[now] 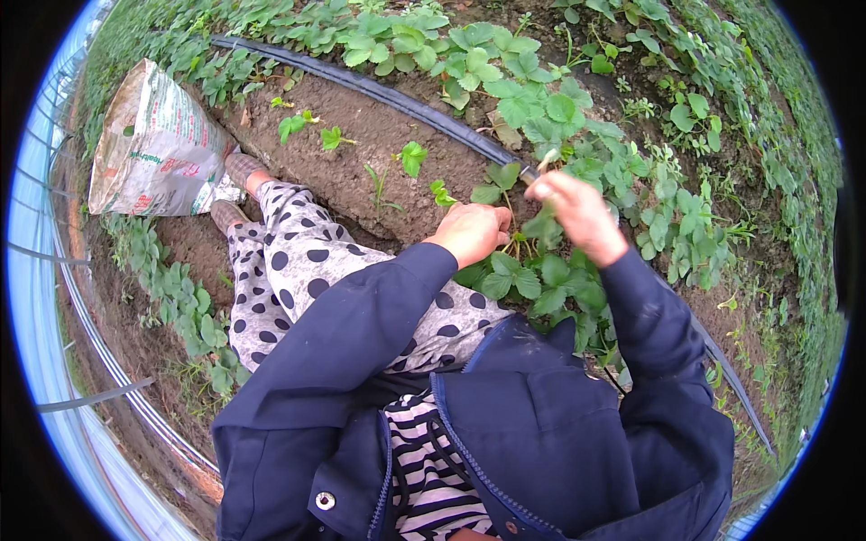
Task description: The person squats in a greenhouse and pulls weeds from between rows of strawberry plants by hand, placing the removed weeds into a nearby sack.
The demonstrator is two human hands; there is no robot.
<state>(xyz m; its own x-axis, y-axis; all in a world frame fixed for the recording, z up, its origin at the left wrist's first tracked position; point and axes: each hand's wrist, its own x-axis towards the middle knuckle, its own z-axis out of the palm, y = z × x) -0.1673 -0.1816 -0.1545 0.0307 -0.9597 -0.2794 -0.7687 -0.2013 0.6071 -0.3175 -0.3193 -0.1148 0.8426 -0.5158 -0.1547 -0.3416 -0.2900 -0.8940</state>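
Observation:
My left hand (470, 231) is low among the stems of a strawberry plant (514, 274), its fingers bent close to the stalks; whether it grips one is hidden. Just right of it, my right hand (572, 209) is raised over the leaves near the black drip hose (419, 111), fingers curled and slightly blurred, with something pale at the fingertips that I cannot make out. Small leafy sprigs (411, 159) lie on the bare soil ridge (352, 162) beyond my left hand.
An open woven plastic sack (176, 149) bearing print stands by my shoes at the left. Rows of strawberry plants (541, 108) run along the top and right. A plastic greenhouse wall (40, 223) with thin bars curves along the left edge.

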